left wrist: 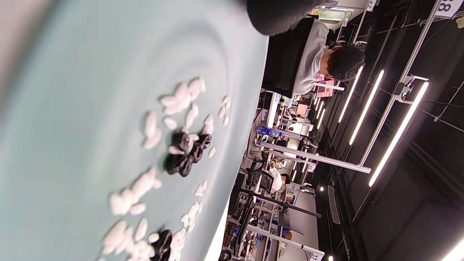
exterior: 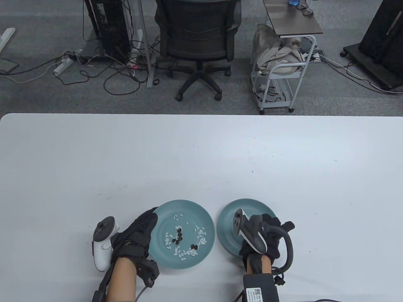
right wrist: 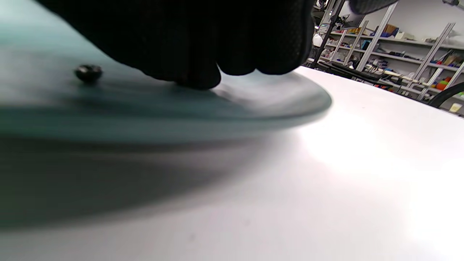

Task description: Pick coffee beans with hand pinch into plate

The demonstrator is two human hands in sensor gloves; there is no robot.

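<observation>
Right hand (exterior: 263, 237) over right plate (exterior: 228, 220), fingers bunched and touching its surface; grip contents can't tell. One coffee bean (right wrist: 88, 72) lies there. Left hand (exterior: 137, 234) rests at left plate (exterior: 206, 220) rim; finger spread can't tell. Remaining beans (exterior: 178, 237) among white grains (exterior: 201, 234).

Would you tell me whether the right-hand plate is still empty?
Not empty: the right wrist view shows one coffee bean lying on the right plate, beside the right hand.

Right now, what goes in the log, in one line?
left hand: resting on left plate rim | right hand: over right plate | one coffee bean in right plate | more beans left among white grains
</observation>
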